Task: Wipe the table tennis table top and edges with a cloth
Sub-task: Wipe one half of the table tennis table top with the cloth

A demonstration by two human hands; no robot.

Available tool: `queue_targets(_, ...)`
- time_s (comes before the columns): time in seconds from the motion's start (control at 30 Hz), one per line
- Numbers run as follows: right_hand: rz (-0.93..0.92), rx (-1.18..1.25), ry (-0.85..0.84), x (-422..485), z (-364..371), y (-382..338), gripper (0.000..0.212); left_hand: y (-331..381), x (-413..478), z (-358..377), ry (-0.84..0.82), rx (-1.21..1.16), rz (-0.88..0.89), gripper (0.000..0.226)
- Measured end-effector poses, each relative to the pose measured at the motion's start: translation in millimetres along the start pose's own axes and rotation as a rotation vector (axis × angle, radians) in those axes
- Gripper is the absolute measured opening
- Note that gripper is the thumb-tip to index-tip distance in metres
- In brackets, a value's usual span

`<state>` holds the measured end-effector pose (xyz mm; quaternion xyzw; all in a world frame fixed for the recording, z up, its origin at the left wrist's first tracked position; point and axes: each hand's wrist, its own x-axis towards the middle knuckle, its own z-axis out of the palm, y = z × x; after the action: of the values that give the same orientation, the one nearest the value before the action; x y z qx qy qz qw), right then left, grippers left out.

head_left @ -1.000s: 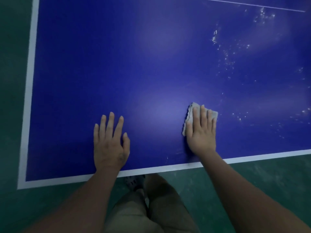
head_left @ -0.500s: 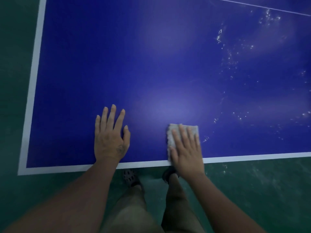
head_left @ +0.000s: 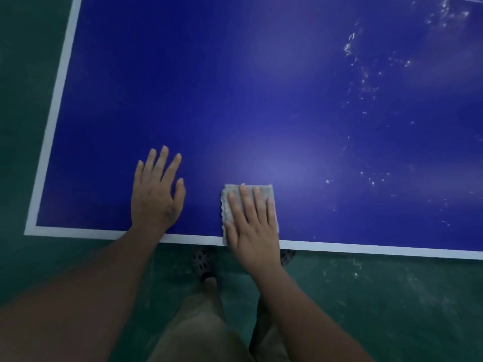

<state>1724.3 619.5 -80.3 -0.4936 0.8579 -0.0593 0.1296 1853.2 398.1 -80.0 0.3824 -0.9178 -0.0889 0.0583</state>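
Right hand flat, fingers straight, pressing cloth at table's near edge. Left hand flat, empty. Specks at right: likely unwiped.

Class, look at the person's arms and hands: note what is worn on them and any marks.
Left arm and right arm are bare to the picture's edge: no sleeves. The left hand and right hand wear no gloves, rings, watch or bracelet that shows. A small dark mark lies on the left hand's back near the thumb; what it is I cannot tell.
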Motion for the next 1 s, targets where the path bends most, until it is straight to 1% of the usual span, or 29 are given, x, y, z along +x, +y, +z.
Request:
queue_targets(0.07, -0.055, -0.004, -0.009, -13.7, -4.4, 34.9, 0.062, 3.5, -0.2, 0.9, 0.006, 0.003, -0.011, 0.058)
queue_targets(0.1, -0.047, -0.007, -0.001, -19.7, -8.0, 57.2, 0.061, 8.5, 0.7, 0.5, 0.015, -0.008, -0.037, 0.058)
queue_targets(0.17, 0.025, -0.023, 0.027, -30.6, -17.3, 107.5, 0.060, 29.4, 5.5, -0.3, 0.037, -0.070, -0.118, 0.059)
queue_targets(0.23, 0.114, -0.053, 0.023, -38.1, -29.0, 156.4, 0.063, 61.5, 12.7, 0.6, 0.053, -0.152, -0.150, 0.061)
queue_targets(0.33, 0.286, -0.050, -0.010, -36.0, -41.4, 208.6, 0.065, 117.6, 30.2, 14.3, 0.065, -0.205, -0.069, 0.063)
queue_targets(0.4, 0.367, -0.050, -0.010, -28.1, -44.7, 216.0, 0.066, 156.1, 46.6, 27.9, 0.040, -0.198, -0.027, 0.062)
queue_targets(0.47, 0.352, -0.054, -0.013, -19.8, -42.3, 201.7, 0.067, 184.7, 60.3, 39.3, 0.002, -0.116, -0.025, 0.065)
queue_targets(0.57, 0.205, -0.037, -0.006, -12.4, -32.6, 156.8, 0.067, 195.2, 66.6, 51.6, -0.027, 0.022, -0.020, 0.070)
queue_targets(0.63, 0.101, -0.005, -0.011, -14.2, -26.9, 132.0, 0.066, 192.2, 66.4, 52.6, -0.023, 0.032, -0.016, 0.069)
queue_targets(0.7, 0.018, 0.006, -0.019, -20.1, -26.3, 129.5, 0.066, 192.4, 66.6, 52.2, -0.027, 0.038, -0.027, 0.069)
queue_targets(0.77, -0.013, 0.002, -0.008, -27.2, -29.5, 151.1, 0.064, 194.9, 68.6, 51.8, -0.042, 0.039, -0.039, 0.068)
queue_targets(0.8, 0.007, -0.006, -0.004, -32.4, -32.2, 167.4, 0.064, 195.7, 69.0, 51.3, -0.047, 0.040, -0.044, 0.068)
queue_targets(0.93, 0.177, -0.076, -0.040, -65.6, -44.5, 241.7, 0.065, 194.3, 69.2, 50.7, -0.033, 0.024, -0.040, 0.067)
queue_targets(1.0, 0.251, -0.081, -0.058, -79.1, -48.3, 262.1, 0.067, 193.8, 69.6, 51.3, -0.017, 0.017, -0.031, 0.066)
